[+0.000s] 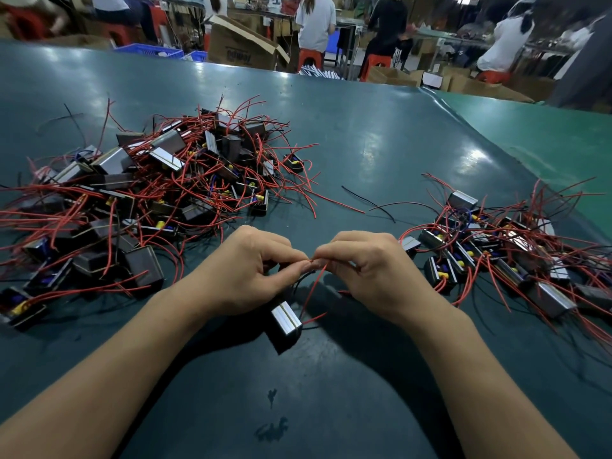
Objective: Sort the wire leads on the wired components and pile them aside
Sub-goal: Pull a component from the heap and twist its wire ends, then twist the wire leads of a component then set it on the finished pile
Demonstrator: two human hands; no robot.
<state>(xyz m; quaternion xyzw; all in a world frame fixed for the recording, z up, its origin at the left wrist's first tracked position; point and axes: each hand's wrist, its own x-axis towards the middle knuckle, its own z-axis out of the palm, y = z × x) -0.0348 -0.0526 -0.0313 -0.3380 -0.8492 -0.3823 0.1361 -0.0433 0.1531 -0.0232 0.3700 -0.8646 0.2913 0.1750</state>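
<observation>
One wired component (285, 326), a small metal-cased block with red and black leads, hangs just above the dark green table (331, 409) at the centre. My left hand (245, 276) and my right hand (371, 270) meet fingertip to fingertip above it, both pinching its red wire lead (313, 286). A large tangled pile of the same components (142, 193) lies to the left. A smaller pile (506, 253) lies to the right.
Two loose black wires (381, 205) lie on the table between the piles. Beyond the table's far edge are cardboard boxes (241, 44), blue crates, red stools and several people at other benches. A lighter green table surface (546, 134) adjoins on the right.
</observation>
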